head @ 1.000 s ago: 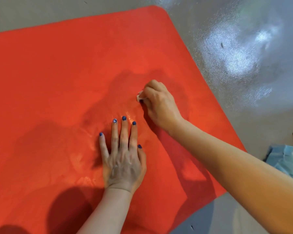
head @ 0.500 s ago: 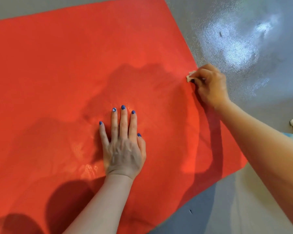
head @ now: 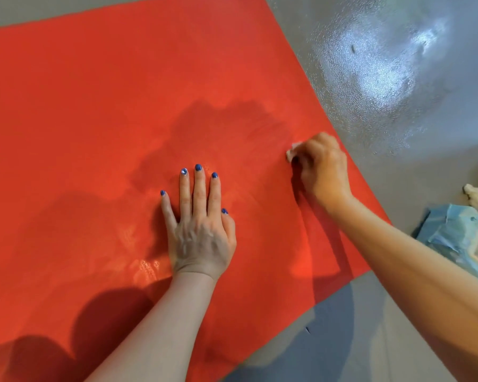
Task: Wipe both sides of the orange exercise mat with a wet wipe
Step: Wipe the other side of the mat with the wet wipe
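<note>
Near the right edge of the flat orange foam exercise mat [head: 122,106], right of the frame's centre, the right hand [head: 322,166] pinches a small crumpled white wet wipe [head: 291,153] against the surface, its fingers curled round the wad so that only a corner of it shows. Half a second ago this hand was higher and just at the mat's right border; a second ago it worked near the middle, close above the left hand's fingertips, so it has swept outward and now comes back inward and down. The left hand [head: 199,224], with blue-painted nails, stays flat on the mat at the centre of the frame, fingers straight and slightly spread, pressing down. The mat fills the left and middle of the frame on a glossy grey floor [head: 398,78]; faint damp streaks and a wet sheen mark its texture between the hands. At the right edge lies a blue packet of wipes [head: 458,235], with a used white wad [head: 473,193] just above it.
</note>
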Available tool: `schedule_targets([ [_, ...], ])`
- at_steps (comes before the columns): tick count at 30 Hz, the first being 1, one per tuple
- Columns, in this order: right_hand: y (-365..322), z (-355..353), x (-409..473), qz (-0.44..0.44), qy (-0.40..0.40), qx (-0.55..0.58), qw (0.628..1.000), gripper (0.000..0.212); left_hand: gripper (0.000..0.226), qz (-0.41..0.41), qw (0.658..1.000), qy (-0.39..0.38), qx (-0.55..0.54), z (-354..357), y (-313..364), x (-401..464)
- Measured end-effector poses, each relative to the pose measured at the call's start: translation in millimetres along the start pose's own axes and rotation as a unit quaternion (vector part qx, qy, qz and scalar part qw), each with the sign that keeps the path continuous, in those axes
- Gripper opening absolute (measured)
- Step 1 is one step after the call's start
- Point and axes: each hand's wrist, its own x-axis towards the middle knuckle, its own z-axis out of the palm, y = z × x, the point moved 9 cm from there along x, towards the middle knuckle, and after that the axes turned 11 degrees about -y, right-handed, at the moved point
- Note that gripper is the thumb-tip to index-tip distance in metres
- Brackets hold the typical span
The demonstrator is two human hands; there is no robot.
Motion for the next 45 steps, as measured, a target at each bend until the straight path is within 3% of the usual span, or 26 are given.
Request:
schedule_targets([
  [2, 14, -4, 17, 0.120, 0.045, 0.009, 0.992, 0.012, 0.061, 0.000, 1.000, 0.000, 0.000, 0, -1, -1],
  [4, -9, 4, 6, 0.126, 0.064, 0.012, 0.990, 0.011, 0.061, -0.001, 1.000, -0.001, -0.002, 1, -1, -1],
  [7, -68, 33, -48, -0.088, -0.043, 0.026, 0.995, 0.016, 0.062, 0.004, 1.000, -0.001, -0.005, 1, -1, -1],
  [9, -64, 31, -75, -0.160, -0.092, 0.022, 0.983, 0.013, 0.062, 0.005, 1.000, 0.000, -0.004, 1, 0, -1],
  [10, -45, 23, -74, -0.132, -0.076, 0.018, 0.988, 0.013, 0.062, 0.004, 1.000, 0.000, -0.003, 1, -1, -1],
  [13, 30, -7, -63, 0.106, 0.050, 0.042, 0.992, 0.019, 0.062, 0.005, 1.000, -0.006, 0.001, 3, 0, 1],
  [15, 40, -5, -63, 0.172, 0.077, 0.033, 0.982, 0.018, 0.062, 0.004, 1.000, -0.015, 0.003, 5, 0, 1],
  [21, 36, -8, -63, 0.123, 0.043, 0.030, 0.991, 0.019, 0.062, 0.033, 0.999, -0.035, -0.008, 3, 0, -1],
  [25, 36, -10, -66, 0.118, 0.049, 0.041, 0.991, 0.016, 0.062, 0.083, 0.995, -0.062, 0.003, 14, 22, -58],
  [33, 8, -2, -118, 0.076, 0.045, 0.063, 0.994, 0.018, 0.064, 0.078, 0.993, -0.077, 0.035, 22, 25, -75],
  [40, 1, 6, 3, 0.075, 0.036, 0.015, 0.996, 0.017, 0.066, 0.065, 0.995, -0.071, 0.035, 21, 24, -74],
  [45, 7, 0, -89, 0.052, 0.036, 0.021, 0.998, 0.017, 0.065, 0.074, 0.995, -0.062, 0.014, 19, 24, -73],
])
